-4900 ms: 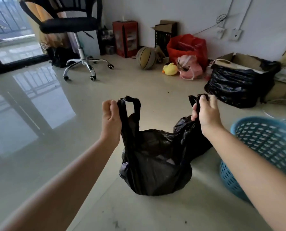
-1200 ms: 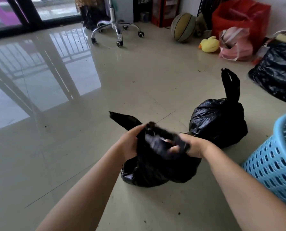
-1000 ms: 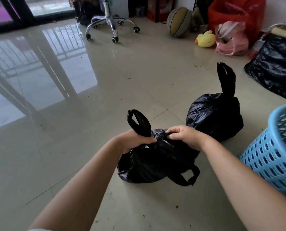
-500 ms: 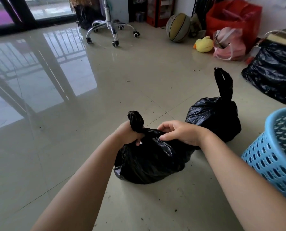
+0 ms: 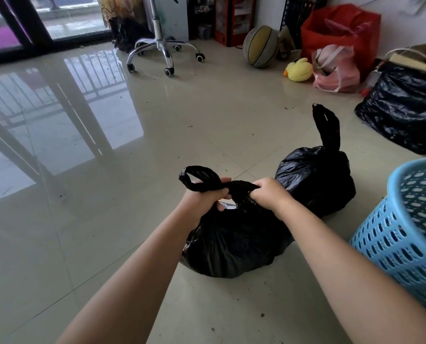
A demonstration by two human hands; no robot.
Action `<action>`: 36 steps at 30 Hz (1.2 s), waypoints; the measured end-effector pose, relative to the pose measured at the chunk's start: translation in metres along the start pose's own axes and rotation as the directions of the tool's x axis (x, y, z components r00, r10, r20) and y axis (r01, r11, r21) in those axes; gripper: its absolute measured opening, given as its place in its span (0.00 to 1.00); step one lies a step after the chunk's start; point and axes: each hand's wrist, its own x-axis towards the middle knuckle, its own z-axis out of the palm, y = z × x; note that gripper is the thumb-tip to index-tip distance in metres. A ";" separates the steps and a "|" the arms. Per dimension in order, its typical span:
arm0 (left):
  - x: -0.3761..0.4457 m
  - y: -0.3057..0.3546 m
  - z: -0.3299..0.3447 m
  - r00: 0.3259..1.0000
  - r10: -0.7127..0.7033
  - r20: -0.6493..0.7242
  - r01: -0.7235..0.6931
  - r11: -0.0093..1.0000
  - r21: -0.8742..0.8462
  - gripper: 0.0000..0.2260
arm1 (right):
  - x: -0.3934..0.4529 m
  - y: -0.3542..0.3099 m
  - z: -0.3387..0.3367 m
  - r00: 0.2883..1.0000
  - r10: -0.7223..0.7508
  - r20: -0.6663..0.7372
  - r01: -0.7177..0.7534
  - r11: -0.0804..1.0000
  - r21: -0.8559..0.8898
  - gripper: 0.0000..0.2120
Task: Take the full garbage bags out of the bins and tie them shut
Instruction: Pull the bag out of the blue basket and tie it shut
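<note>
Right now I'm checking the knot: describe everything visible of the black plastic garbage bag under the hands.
The black plastic garbage bag is glossy, crinkled and bulging, sitting on the beige tiled floor. The left hand grips one handle, whose loop sticks out leftward; the right hand grips the other. A small gap shows between them. Behind it sits a second black bag.

Soft daylight glares off the glossy floor [image 5: 87, 135]; edges warp.

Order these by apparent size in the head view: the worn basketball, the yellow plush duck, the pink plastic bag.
1. Pink plastic bag and worn basketball: they look alike, so no ranking.
2. Yellow plush duck: clearly smallest.
</note>
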 end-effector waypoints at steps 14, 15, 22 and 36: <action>0.008 -0.011 -0.012 0.987 -0.055 0.152 0.095 0.959 -0.266 0.15 | 0.007 0.009 -0.028 0.996 0.017 -0.082 0.075 0.246 0.966 0.09; 0.008 -0.011 -0.010 0.986 -0.049 0.161 0.092 0.958 -0.271 0.15 | 0.009 0.006 -0.029 0.993 0.068 -0.096 0.084 0.163 0.983 0.10; 0.013 0.004 0.001 0.996 0.073 0.043 -0.018 0.680 -0.733 0.30 | 0.009 -0.009 -0.034 0.998 0.060 0.023 -0.029 0.106 0.994 0.15; 0.004 -0.055 -0.081 0.915 0.095 -0.392 0.035 0.950 0.311 0.23 | 0.006 0.090 -0.043 0.993 -0.048 -0.103 0.048 0.999 0.000 0.20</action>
